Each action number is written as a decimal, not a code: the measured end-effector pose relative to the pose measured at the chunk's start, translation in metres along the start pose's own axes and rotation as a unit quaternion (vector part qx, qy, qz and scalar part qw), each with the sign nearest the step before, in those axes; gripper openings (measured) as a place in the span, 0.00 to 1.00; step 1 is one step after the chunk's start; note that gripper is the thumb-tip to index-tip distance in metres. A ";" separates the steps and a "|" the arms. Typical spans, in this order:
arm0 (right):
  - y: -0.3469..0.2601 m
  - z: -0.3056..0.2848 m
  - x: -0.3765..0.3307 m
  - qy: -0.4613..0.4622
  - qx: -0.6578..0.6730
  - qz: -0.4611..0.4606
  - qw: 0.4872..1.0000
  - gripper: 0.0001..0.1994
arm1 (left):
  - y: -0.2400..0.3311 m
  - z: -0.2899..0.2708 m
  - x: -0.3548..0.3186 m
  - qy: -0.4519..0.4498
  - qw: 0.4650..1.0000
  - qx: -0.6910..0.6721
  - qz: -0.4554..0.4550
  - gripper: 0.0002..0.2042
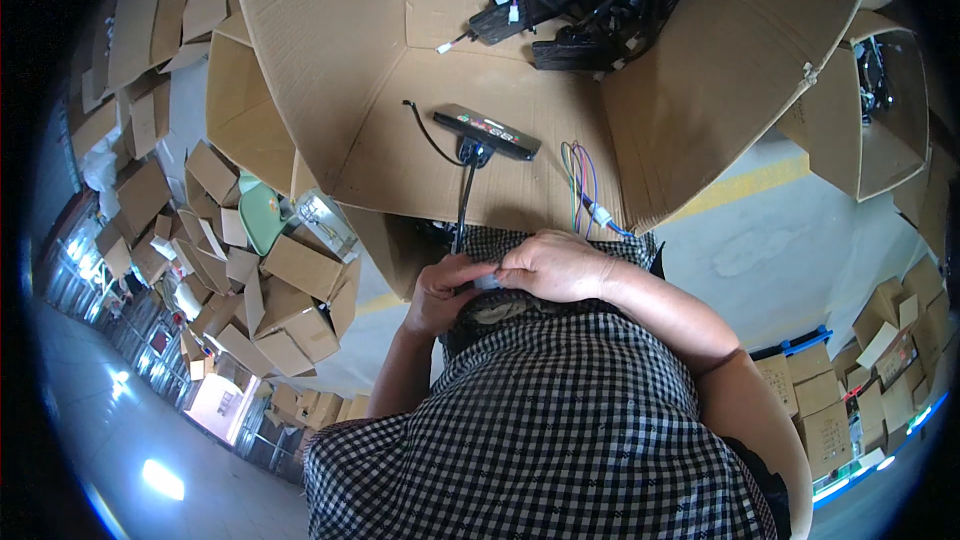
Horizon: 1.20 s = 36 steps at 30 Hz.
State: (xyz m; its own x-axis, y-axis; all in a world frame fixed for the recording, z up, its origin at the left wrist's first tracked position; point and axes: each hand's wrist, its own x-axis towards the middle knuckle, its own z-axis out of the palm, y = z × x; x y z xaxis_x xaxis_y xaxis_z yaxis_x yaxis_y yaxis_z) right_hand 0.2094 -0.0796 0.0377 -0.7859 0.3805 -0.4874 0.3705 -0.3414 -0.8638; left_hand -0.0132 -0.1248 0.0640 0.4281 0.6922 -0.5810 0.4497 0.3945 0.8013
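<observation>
My left hand (440, 292) and my right hand (555, 265) meet at my lap, fingers pinched from both sides on a small whitish cable connector (487, 282), which the fingertips mostly hide. From there a black cable (464, 205) runs up to a slim black display unit (487, 130) on a short mount. Lit red and green characters show on its face. It lies on the cardboard flap of a large box, with a thin black lead curving off its left side. Near my right hand, a bundle of coloured wires with a white connector (600, 212) hangs at the flap's edge.
The large open cardboard box (330, 70) before me holds several black units (600, 0) with cables and white plugs. A smaller box (890, 110) with cables stands at the right. Cardboard boxes (290, 310) pile up at the left, beside a green chair (262, 218).
</observation>
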 end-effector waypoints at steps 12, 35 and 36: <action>0.106 -0.151 0.056 0.508 0.726 -0.128 0.445 0.13 | 0.009 -0.013 0.017 0.163 0.970 -0.154 -0.093 0.17; 0.014 -0.193 0.107 0.618 -0.247 -0.081 0.742 0.04 | 0.023 -0.017 0.029 0.187 0.974 -0.102 -0.079 0.17; 0.011 -0.178 0.109 0.599 -0.309 -0.136 0.726 0.04 | 0.024 -0.017 0.034 0.194 0.972 -0.106 -0.084 0.17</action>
State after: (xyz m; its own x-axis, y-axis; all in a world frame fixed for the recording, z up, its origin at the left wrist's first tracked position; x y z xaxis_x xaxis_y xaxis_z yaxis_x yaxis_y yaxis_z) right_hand 0.2157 0.1107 -0.0477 -0.0139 0.9626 0.2706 0.7249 0.1961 -0.6604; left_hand -0.0010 -0.0818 0.0655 0.0158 0.7670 -0.6414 0.2981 0.6087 0.7353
